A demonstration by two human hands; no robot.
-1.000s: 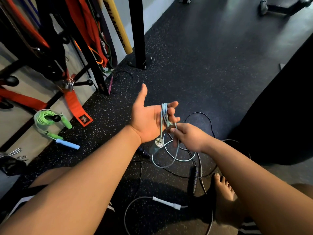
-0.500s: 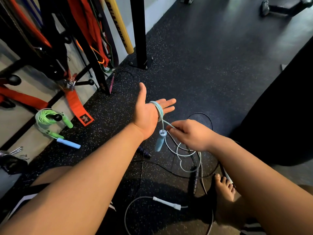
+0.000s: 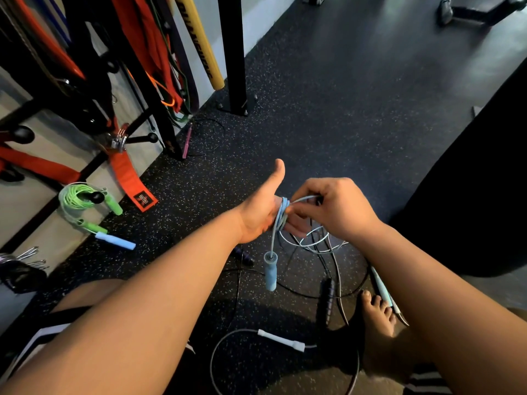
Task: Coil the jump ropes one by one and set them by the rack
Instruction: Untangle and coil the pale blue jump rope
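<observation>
Left hand (image 3: pixel 258 212): palm up, thumb raised, fingers held out straight as a spool. It is not clenched. Several turns of the blue rope (image 3: pixel 282 212) sit round the fingers.

Right hand (image 3: pixel 336 209): pinches the running part of the same rope between thumb and fingertips.

Change: half a second ago the right hand was low, under the left fingers. Now it has swung up over the fingertips, carrying the rope across. One more turn is going on.

The blue handle (image 3: pixel 270 270) hangs free from the wound turns. The slack has shortened but still loops loosely on the floor (image 3: pixel 342 109).

Position: the blue rope is held well out from the rack (image 3: pixel 168 129), above the open floor. The green rope (image 3: pixel 75 196) lies coiled right at the rack's foot.

Also well away from the rack, near a bare foot (image 3: pixel 379 312), lie a white-handled rope (image 3: pixel 281 340) and a black-handled rope (image 3: pixel 328 300), both uncoiled.

Judgement: mid-coil on the second rope. Several wraps are left before it can join the green one.
</observation>
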